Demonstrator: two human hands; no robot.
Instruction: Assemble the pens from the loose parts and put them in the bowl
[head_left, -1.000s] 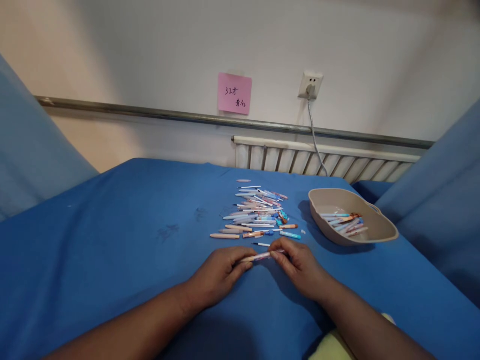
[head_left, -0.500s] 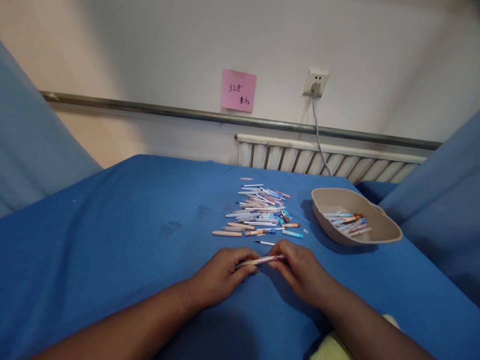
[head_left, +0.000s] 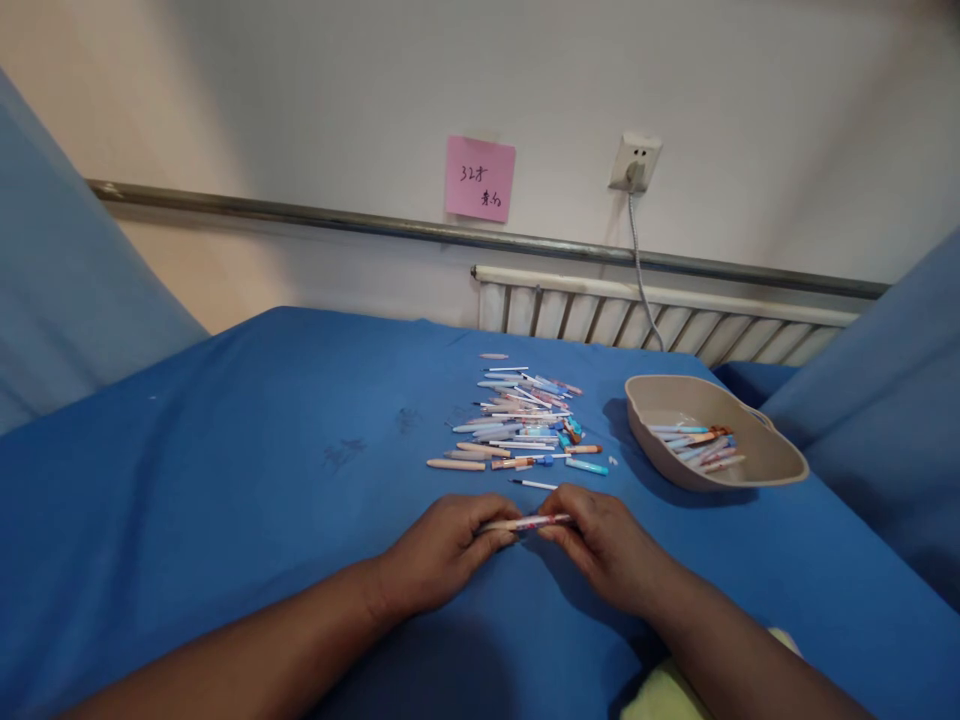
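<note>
A slim pen point(head_left: 528, 522) with a patterned barrel and a peach end lies level between my two hands, above the blue cloth. My left hand point(head_left: 448, 550) pinches its peach end between thumb and fingers. The other end is gripped by my right hand point(head_left: 600, 545), whose fingers hide its tip. Just beyond them a white pen refill point(head_left: 534, 484) rests on the cloth. Farther out lies a loose pile of pen parts point(head_left: 517, 410): barrels, refills and small blue and brown pieces.
A beige basin point(head_left: 765, 462) holding several pens stands to the right. The table is covered with a blue cloth point(head_left: 247, 450). Behind it are a radiator point(head_left: 585, 308) and a metal rail point(head_left: 360, 222). Yellow-green fabric point(head_left: 664, 695) lies by my right forearm.
Almost nothing differs: both hands keep hold of the pen in the same spot. The whole view has shifted very slightly.
</note>
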